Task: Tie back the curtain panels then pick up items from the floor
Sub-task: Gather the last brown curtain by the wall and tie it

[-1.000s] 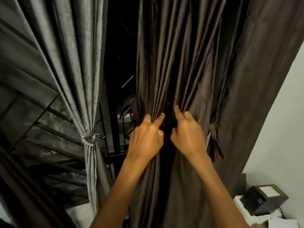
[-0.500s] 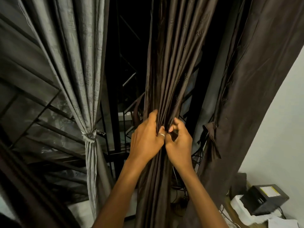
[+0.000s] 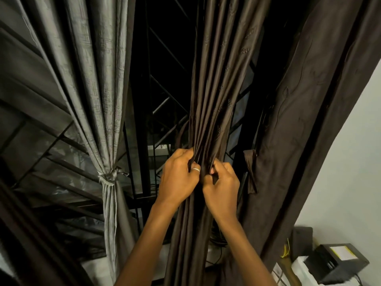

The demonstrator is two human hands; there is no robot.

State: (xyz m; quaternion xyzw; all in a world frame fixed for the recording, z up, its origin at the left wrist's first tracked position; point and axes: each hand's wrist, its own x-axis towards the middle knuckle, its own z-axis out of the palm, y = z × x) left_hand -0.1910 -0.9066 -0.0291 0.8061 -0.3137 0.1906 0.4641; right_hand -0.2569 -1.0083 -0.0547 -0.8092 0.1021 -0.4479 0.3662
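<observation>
Behind the curtains, a dark window with black metal grilles (image 3: 165, 112) fills the head view. At 9 o'clock the grey textured panel (image 3: 97, 83) is already cinched by its tie (image 3: 109, 177). At centre the left hand (image 3: 177, 178) and right hand (image 3: 222, 188) both clamp the smooth, sheeny brown panel (image 3: 214, 100), bunched into narrow pleats. Slippery folds may well slide out at either edge, since no tie is around them yet; the brown tieback (image 3: 250, 172) hangs loose at 3 o'clock. Black box (image 3: 334, 263) at 5 o'clock.
</observation>
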